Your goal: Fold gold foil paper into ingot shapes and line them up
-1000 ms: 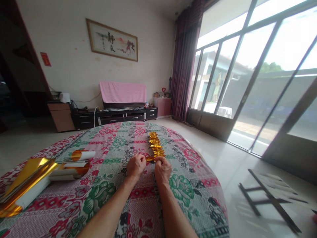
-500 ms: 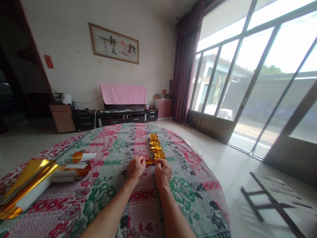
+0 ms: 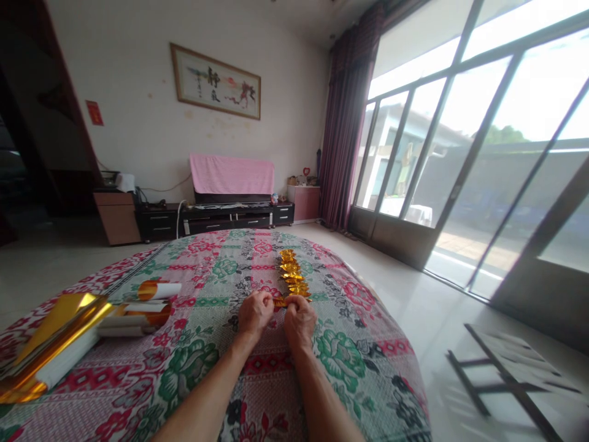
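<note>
Between my two hands a narrow folded strip of gold foil paper (image 3: 279, 302) is stretched just above the table. My left hand (image 3: 254, 313) pinches its left end with thumb and fingers closed. Its right end is in the closed fingers of my right hand (image 3: 300, 319), which cover that part. Just beyond my hands a row of folded gold foil pieces (image 3: 291, 268) runs away from me across the cloth. To the left lie gold foil sheets (image 3: 69, 341), partly rolled, with white undersides, and smaller curled gold-and-white sheets (image 3: 151, 319) beside them.
A patterned floral cloth (image 3: 188, 368) covers the round table. A low wooden stool or rack (image 3: 510, 368) stands on the floor at the right. Across the room are a black cabinet (image 3: 225, 220), a pink cloth (image 3: 232, 174) and glass doors (image 3: 460, 166).
My right hand has come slightly nearer to my left, so less of the gold strip shows between them. The whole view has shifted a little. Both hands keep their pinch.
</note>
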Available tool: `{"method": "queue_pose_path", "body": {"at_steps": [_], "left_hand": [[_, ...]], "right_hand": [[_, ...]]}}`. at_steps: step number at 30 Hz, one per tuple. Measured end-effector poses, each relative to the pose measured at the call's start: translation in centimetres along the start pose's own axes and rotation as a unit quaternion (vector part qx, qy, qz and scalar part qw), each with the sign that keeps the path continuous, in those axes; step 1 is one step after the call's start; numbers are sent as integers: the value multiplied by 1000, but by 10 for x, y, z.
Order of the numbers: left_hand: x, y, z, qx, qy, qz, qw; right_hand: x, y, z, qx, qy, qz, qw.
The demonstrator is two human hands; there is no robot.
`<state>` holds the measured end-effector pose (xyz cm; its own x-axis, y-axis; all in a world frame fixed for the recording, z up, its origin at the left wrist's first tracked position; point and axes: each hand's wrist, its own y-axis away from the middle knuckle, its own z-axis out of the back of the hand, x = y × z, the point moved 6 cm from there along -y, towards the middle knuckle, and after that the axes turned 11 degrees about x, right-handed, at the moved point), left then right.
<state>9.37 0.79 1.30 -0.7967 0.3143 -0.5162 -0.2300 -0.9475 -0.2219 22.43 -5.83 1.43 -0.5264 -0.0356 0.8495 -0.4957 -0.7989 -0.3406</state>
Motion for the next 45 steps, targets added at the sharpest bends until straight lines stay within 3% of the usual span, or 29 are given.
{"method": "queue_pose_path", "body": {"at_steps": [3,9,15,18,21,25,27,29,33,38,42,45], "left_hand": [[6,-2,4,8,15,1,1000],[40,-1,31,58,19,65,996],[69,9,67,74,21,97,992],[82,11,88,33,0,107,994],[94,12,117,-44,-22,117,992],[107,21,163,-178,-60,155,970],[113,25,176,-215,-70,164,960],[121,26,179,-219,-60,186,956],[140,22,169,-176,-39,238,954],[149,14,160,-139,-11,219,966],[137,10,155,-165,57,184,967],[120,3,133,-157,232,106,954]], "right_hand": [[12,4,-13,19,1,36,999],[41,8,-60,138,38,76,987],[63,8,-111,152,0,57,987],[72,13,-136,167,-31,55,984],[78,21,-152,174,-30,76,981],[81,28,-158,176,-41,107,978],[80,28,-157,180,-59,101,977],[79,27,-156,186,-65,96,976],[81,28,-154,193,-59,102,974],[81,28,-154,199,-64,103,972],[77,26,-153,181,-98,77,976],[69,22,-151,150,-149,37,977]]}}
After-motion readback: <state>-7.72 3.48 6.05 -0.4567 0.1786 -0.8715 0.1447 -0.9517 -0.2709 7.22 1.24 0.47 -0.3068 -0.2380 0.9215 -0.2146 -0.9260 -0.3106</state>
